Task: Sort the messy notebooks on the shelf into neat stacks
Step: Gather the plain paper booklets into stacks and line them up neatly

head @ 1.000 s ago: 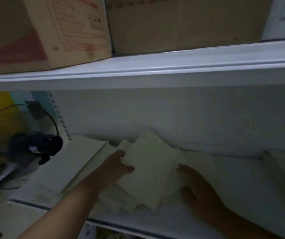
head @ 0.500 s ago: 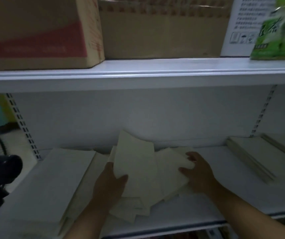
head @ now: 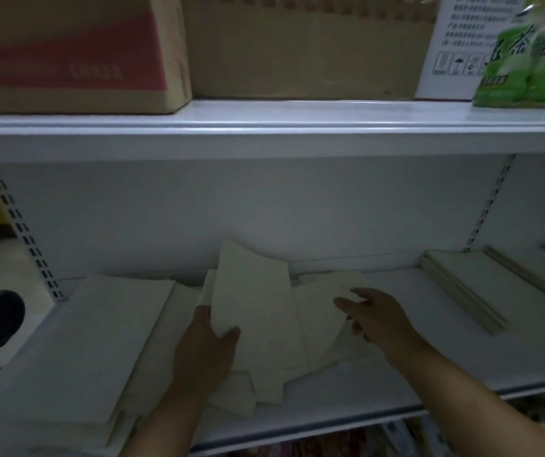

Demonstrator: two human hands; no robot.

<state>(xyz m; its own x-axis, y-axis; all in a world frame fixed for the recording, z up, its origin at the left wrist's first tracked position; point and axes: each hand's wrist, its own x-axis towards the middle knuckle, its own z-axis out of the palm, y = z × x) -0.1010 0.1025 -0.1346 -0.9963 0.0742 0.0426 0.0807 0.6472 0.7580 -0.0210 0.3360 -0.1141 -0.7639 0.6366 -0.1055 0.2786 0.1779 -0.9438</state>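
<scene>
The right hand (head: 380, 321), flat on the pile (head: 264, 390) before, now pinches the right edge of a loose notebook (head: 317, 311).

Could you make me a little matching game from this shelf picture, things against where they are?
1 left hand
2 right hand
3 green pack
4 red-printed box

A upper shelf, left end
B gripping the tilted notebook
C upper shelf, right end
D touching the loose notebooks

Pairs: 1-B, 2-D, 3-C, 4-A.
</scene>
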